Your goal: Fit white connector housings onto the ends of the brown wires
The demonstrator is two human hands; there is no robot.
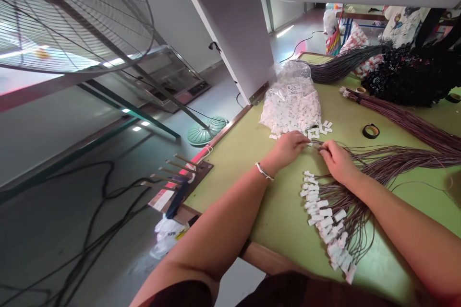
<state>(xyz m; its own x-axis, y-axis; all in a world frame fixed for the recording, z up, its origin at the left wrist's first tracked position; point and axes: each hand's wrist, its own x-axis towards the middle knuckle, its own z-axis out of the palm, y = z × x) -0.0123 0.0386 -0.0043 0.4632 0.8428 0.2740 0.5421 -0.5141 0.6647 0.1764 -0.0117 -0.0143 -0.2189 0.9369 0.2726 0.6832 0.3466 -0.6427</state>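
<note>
My left hand [288, 150] is closed in a pinch around a small white plastic connector [309, 144]. Close by on its right, my right hand [336, 160] pinches the end of a thin brown wire, the two hands' fingertips almost meeting. Long brown wires [396, 156] run away to the right from there. Below the right hand lies a fanned row of wires ending in white connectors [326, 220]. Just beyond the left hand, several loose white connectors [319, 130] lie beside a clear plastic bag [291, 100] full of them.
A roll of black tape [370, 131] lies on the green tabletop [230, 187]. Another wire bundle [399, 115] and a black pile [406, 76] sit at the back right. A metal-pronged fixture [180, 172] stands at the left edge; a large fan [75, 14] is farther left.
</note>
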